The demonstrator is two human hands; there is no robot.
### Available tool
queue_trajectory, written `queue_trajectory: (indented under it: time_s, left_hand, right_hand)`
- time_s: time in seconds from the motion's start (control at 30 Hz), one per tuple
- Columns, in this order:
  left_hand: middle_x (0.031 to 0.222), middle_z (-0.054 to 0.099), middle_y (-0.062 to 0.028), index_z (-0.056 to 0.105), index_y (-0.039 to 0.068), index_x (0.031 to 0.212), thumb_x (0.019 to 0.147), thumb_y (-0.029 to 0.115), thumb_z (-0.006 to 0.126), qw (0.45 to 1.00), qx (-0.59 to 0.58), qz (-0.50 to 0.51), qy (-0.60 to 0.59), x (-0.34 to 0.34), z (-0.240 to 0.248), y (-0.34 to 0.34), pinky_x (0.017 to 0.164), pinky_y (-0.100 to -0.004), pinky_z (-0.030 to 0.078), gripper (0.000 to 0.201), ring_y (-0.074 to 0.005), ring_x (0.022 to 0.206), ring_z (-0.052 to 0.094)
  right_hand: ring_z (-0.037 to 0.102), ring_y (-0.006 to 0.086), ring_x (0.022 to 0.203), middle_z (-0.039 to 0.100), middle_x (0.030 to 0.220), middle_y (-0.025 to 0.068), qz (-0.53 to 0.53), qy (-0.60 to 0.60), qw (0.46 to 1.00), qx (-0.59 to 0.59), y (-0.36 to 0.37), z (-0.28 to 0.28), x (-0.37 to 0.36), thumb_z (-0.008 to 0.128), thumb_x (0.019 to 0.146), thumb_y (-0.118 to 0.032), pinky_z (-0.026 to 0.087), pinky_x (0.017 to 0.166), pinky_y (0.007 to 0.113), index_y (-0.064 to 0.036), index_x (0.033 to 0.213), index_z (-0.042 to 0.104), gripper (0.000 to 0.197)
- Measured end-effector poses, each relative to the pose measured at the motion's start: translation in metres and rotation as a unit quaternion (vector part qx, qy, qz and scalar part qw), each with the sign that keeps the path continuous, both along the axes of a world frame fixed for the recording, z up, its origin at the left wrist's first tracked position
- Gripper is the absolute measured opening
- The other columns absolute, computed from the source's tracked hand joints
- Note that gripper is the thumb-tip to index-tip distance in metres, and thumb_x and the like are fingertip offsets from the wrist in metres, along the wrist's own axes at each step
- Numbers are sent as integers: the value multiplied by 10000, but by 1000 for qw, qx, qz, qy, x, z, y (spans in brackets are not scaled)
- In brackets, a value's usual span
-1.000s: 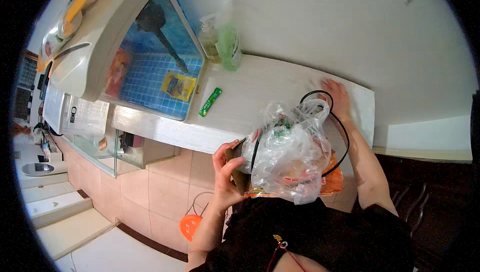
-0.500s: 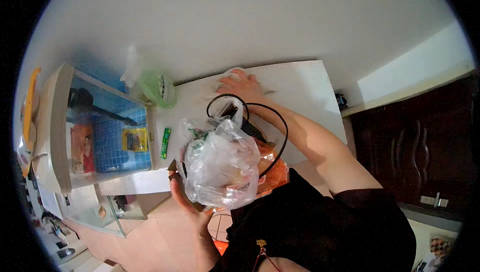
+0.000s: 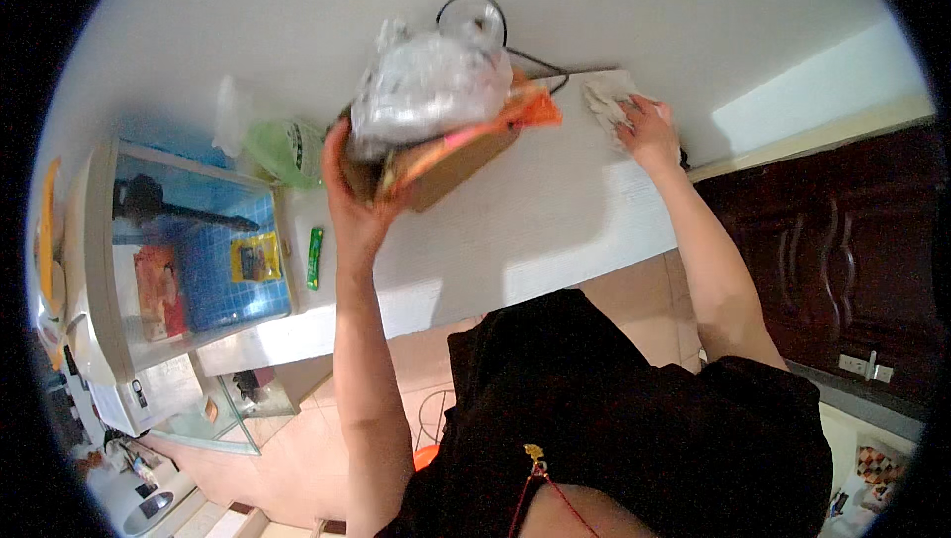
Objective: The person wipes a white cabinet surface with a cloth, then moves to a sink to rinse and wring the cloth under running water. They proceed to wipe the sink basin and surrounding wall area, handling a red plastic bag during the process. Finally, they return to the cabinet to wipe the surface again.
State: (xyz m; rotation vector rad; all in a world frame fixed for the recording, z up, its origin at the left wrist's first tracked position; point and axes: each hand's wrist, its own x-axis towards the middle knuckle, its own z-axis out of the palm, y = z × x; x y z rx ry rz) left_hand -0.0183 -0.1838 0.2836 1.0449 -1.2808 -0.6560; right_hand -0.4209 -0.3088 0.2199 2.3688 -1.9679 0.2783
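Observation:
My left hand (image 3: 362, 186) is wrapped round the left end of a brown cardboard box (image 3: 461, 169), lifted above the white tabletop (image 3: 545, 211) toward its back edge. On the box lie a clear plastic bag (image 3: 431, 92), its contents hard to make out, and an orange package (image 3: 535, 107). A thin black cable (image 3: 503, 28) loops out behind them. At the far right corner of the tabletop, my right hand (image 3: 649, 132) presses on a crumpled whitish cloth (image 3: 606, 104), fingers bent over it.
A glass-fronted case with blue tiled backing (image 3: 213, 270) stands on the left. Next to it are a green translucent container (image 3: 285, 150) and a narrow green packet (image 3: 315, 259). A wall rises behind the tabletop. To the right is a dark panelled door (image 3: 822, 251).
My left hand has raised the box with the bag and orange package up and away from my body. My right hand has slid with the cloth to the right corner.

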Motion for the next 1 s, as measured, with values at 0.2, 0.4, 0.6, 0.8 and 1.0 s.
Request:
queue_trajectory:
  time_s: [0.2, 0.4, 0.6, 0.8, 1.0]
  left_hand:
    - [1393, 310, -106, 231, 83, 1399, 590, -17, 767, 999, 6, -7, -38, 8, 6, -32, 1052, -368, 321, 975, -249, 1272, 338]
    - [1420, 279, -88, 163, 114, 1428, 603, -57, 738, 999, -2, 14, -43, 8, 2, -22, 1024, -366, 367, 1020, -234, 1280, 326]
    - [1445, 245, -118, 126, 133, 1438, 616, 85, 782, 994, 45, 84, -57, 5, 0, 25, 984, -436, 391, 1052, -287, 1283, 331]
    - [1388, 348, -144, 239, 98, 1401, 772, 70, 658, 983, 92, 139, -79, 31, -34, 124, 963, -424, 409, 756, -282, 1268, 367]
    - [1070, 558, -102, 515, 8, 1137, 858, -39, 486, 953, 143, 262, 47, 18, -62, 190, 843, -312, 483, 284, -186, 1014, 553]
  right_hand:
    - [382, 327, 1175, 457, 1293, 27, -62, 85, 994, -27, 64, 1, 13, 622, 759, -297, 405, 878, 523, -181, 1196, 555, 457]
    - [370, 277, 1182, 445, 1294, 29, 97, 24, 995, 0, 127, 0, 163, 576, 750, -271, 379, 845, 472, -179, 1174, 562, 434]
    - [396, 252, 1168, 478, 1263, -7, 310, -46, 949, -10, 182, 4, 219, 563, 782, -268, 367, 838, 515, -217, 1126, 596, 349]
    - [436, 237, 1120, 511, 1212, 5, 91, 6, 996, -4, 128, 16, 90, 654, 738, -203, 438, 843, 428, -189, 1107, 620, 371]
    - [368, 276, 1183, 410, 1320, 39, -62, 99, 991, 62, 120, 20, 80, 544, 828, -318, 386, 912, 449, -189, 1259, 513, 451]
